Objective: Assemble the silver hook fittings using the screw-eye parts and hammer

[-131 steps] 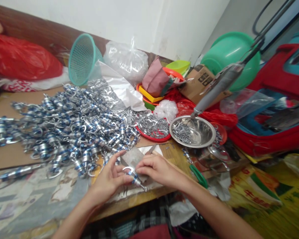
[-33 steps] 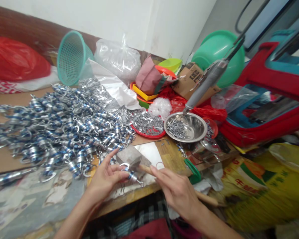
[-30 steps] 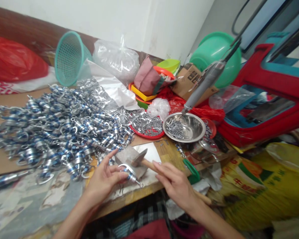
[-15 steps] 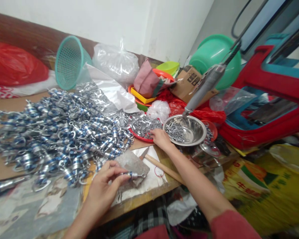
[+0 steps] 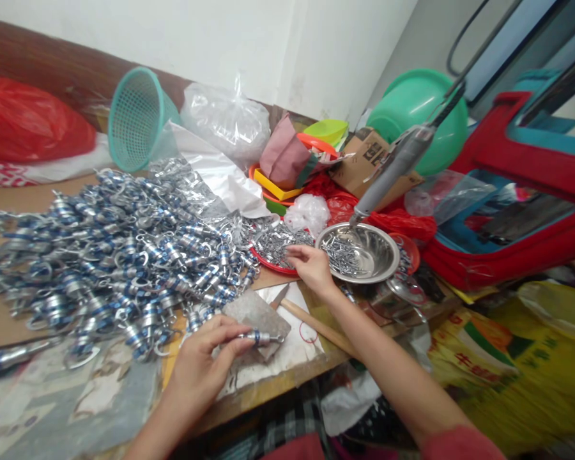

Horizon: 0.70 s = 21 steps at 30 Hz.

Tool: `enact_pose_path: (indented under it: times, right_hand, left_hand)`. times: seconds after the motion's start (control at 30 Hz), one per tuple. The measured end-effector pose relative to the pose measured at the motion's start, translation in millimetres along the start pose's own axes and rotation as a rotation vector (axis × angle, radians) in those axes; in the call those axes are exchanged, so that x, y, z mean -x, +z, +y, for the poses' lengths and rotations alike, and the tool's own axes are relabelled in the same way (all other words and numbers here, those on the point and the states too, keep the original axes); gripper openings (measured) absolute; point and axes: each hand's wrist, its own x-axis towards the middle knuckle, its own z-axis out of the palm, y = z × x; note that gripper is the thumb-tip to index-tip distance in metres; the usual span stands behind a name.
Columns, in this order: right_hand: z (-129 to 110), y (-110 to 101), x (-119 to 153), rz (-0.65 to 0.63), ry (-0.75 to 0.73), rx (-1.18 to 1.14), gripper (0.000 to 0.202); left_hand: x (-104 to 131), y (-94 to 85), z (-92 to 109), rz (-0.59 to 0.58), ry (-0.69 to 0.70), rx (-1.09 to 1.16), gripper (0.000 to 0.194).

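Note:
Pinched between the thumb and fingers of my left hand [image 5: 215, 351] is a small silver-and-blue metal fitting [image 5: 263, 337], held over a grey block [image 5: 249, 313]. My right hand [image 5: 311, 268] is at the right edge of a red tray [image 5: 273, 267] of small metal pieces [image 5: 280, 241]. Its fingers are bent together at the pieces; whatever they hold is too small to make out. A steel bowl [image 5: 388, 259] with metal pins [image 5: 340, 255] stands just right of that hand. A large pile of similar fittings [image 5: 124, 255] lies to the left.
A wooden handle [image 5: 316, 326] and a blade [image 5: 278, 296] lie beside the block. A grey power tool [image 5: 393, 172] hangs over the bowl. Behind are a teal basket [image 5: 138, 118], plastic bags [image 5: 227, 124], a green basin [image 5: 419, 115] and a red frame [image 5: 508, 255].
My right hand's fingers have shifted slightly up and left over the tray. My left hand still holds the fitting in nearly the same place. The view has moved a little.

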Motion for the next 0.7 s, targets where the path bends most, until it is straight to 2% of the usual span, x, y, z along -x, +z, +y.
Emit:
enact_pose_path:
  times: [0.07, 0.13, 0.2, 0.27, 0.37, 0.5, 0.7]
  right_hand:
    - [-17.6, 5.7, 28.3, -0.009, -0.031, -0.184, 0.031]
    - [-34.9, 12.0, 57.3, -0.024, -0.063, -0.559, 0.030]
    - [-48.4, 16.6, 79.9, -0.029, -0.098, -0.811, 0.027]
    - [-56.8, 18.6, 92.2, -0.030, -0.123, -0.917, 0.028]
    - [-61.0, 19.4, 95.6, -0.038, -0.126, -0.972, 0.030]
    - [-58.6, 20.9, 95.1, -0.024, -0.130, -0.948, 0.031]
    - [-53.1, 23.1, 101.6, 0.093, -0.280, -0.770, 0.033]
  left_hand:
    - [-1.4, 1.1, 1.1, 0.046, -0.030, 0.005, 0.018]
    - [-2.6, 2.0, 2.0, 0.075, -0.070, 0.012, 0.028]
    - [-3.4, 2.5, 1.9, 0.069, -0.082, 0.018, 0.033]
    - [-3.5, 2.6, 0.8, 0.060, -0.062, 0.011, 0.035]
    - [-2.4, 1.8, -1.7, 0.065, 0.004, -0.014, 0.030]
    - [0.2, 0.2, -2.9, -0.008, 0.090, -0.019, 0.014]
    - [0.7, 0.3, 1.2, 0.010, 0.043, 0.025, 0.013]
